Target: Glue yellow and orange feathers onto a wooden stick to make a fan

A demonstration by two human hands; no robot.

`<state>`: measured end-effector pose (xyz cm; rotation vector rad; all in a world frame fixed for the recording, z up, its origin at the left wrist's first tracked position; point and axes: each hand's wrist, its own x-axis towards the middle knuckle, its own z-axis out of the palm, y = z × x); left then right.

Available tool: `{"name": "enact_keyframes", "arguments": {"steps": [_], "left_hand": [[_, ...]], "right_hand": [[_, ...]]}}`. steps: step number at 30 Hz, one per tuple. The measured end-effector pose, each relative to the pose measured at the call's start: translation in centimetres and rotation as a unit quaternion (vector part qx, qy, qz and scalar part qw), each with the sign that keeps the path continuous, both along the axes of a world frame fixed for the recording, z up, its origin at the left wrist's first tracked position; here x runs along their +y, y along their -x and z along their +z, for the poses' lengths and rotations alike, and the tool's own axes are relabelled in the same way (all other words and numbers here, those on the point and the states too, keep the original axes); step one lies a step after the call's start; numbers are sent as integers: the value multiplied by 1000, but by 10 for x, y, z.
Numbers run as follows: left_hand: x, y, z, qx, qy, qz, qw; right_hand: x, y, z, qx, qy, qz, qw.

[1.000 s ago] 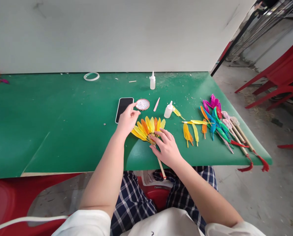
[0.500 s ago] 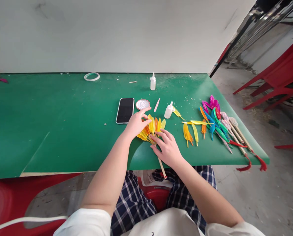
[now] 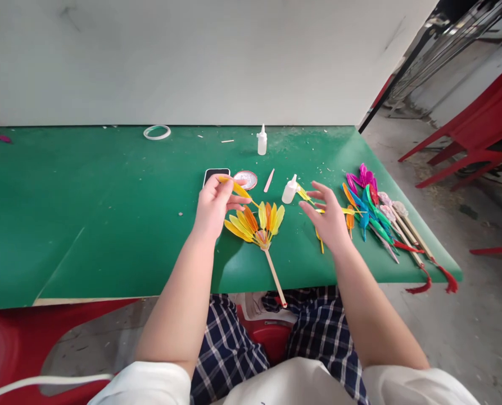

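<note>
Head view: the feather fan [image 3: 257,222] lies flat in the middle of the frame, near the front edge of the green worktop [image 3: 86,202].
Fan and hands: it sits between the two hands. The left hand is just to its upper left and the right hand is off to its right, clear of it.
Fan looks: yellow and orange feathers spread in a half circle from one base. A thin wooden stick [image 3: 276,277] runs down and to the right, past the worktop edge.
Left hand [image 3: 212,207]: thumb and fingers pinch a single yellow feather [image 3: 235,188], which points right just above the fan's left side.
Right hand [image 3: 329,219]: released, fingers spread, grasping nothing, held over loose feathers [image 3: 351,216].
Behind the fan: a phone [image 3: 216,172] partly hidden by the left hand, a round dish [image 3: 246,179], a pink stick [image 3: 268,180] and a glue bottle [image 3: 289,189].
Right of frame: a heap of bright feathers [image 3: 366,197] beside tasselled sticks [image 3: 415,242].
Far edge: a second bottle [image 3: 261,139] and a tape ring [image 3: 157,131].
</note>
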<state>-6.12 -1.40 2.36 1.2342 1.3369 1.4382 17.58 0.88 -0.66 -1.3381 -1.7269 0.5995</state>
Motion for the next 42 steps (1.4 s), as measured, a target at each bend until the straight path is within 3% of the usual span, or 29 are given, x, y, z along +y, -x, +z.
{"name": "enact_keyframes", "arguments": {"steps": [5,11,14,19,27,28,30,31,34,35,36,37,38,42], "left_hand": [[0,-6,0,-44,-37,-4,998],[-6,-17,-1,15,-69,-56,996],[-10,-24,-4,82,-80,-85,990],[-12,-28,-13,227,-159,-63,959],[-11,-41,-27,390,-249,-107,880],[-10,-41,-28,396,-253,-107,876],[-9,-40,-31,403,-257,-107,872],[-9,-40,-32,406,-258,-108,870],[-7,-38,-36,415,-263,-105,865],[-6,-38,-36,415,-269,-101,863],[-6,-39,-37,416,-277,-98,861],[-6,-40,-37,416,-287,-94,858],[-6,-41,-37,416,-296,-93,854],[-7,-46,-35,421,-317,-112,842]], "right_hand": [[54,8,0,-100,92,61,989],[66,20,-21,-86,121,80,986],[66,19,-21,61,133,105,984],[62,7,5,352,135,101,921],[54,-10,31,502,92,60,858],[54,-16,33,537,81,66,837],[53,-33,37,638,55,79,764],[51,-42,38,696,41,85,711],[46,-64,42,849,33,132,510],[45,-67,42,870,37,155,466],[45,-68,41,875,41,180,448],[45,-66,41,865,46,204,456],[46,-63,40,845,49,224,484],[47,-39,37,713,48,256,651]]}}
